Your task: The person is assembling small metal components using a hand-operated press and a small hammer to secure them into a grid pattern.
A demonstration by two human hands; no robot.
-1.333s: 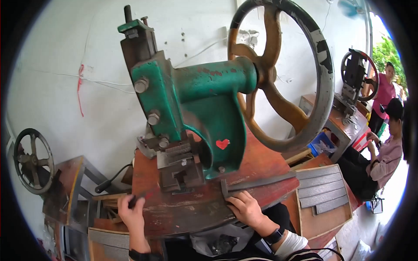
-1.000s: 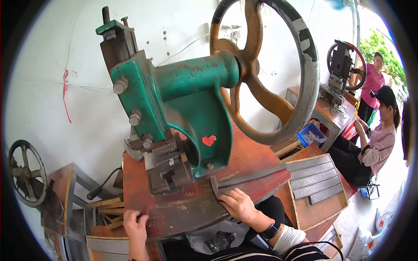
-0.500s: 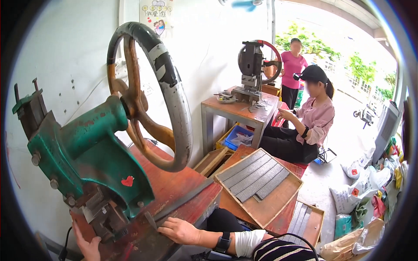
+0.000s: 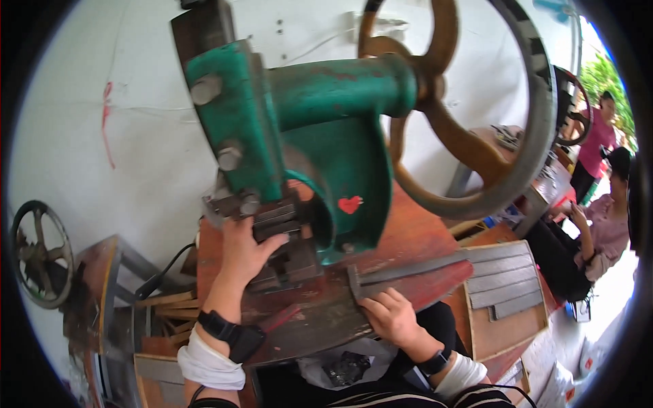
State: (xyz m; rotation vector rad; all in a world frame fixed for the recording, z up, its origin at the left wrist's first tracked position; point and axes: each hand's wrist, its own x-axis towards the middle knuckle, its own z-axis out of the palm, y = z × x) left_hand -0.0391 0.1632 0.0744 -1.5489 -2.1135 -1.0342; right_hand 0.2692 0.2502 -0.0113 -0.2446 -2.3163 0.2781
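A green hand-wheel press (image 4: 333, 170) stands on the worn red table (image 4: 408, 234). At its lower tooling, my left hand (image 4: 246, 253) touches the dark metal die block (image 4: 289, 234). Its thumb is spread away from the fingers, whose tips are partly hidden by the tooling; no held thing shows there. Near the table's front edge, my right hand (image 4: 392, 314) is closed on the near end of a short flat metal strip (image 4: 354, 282), which points up and away from me. Just beyond that hand lies a long grey metal bar (image 4: 411, 267).
The press's large wheel (image 4: 537, 136) overhangs the table's right side. To the right sits a wooden tray (image 4: 510, 333) with grey ridged strips. Another hand-wheel (image 4: 42, 253) stands far left, and a plastic bag (image 4: 347, 364) is below the table edge. Two people are at the far right.
My view has swung left and down, so the press now sits nearer the middle. My left hand has moved in against the die; my right hand still grips the strip.
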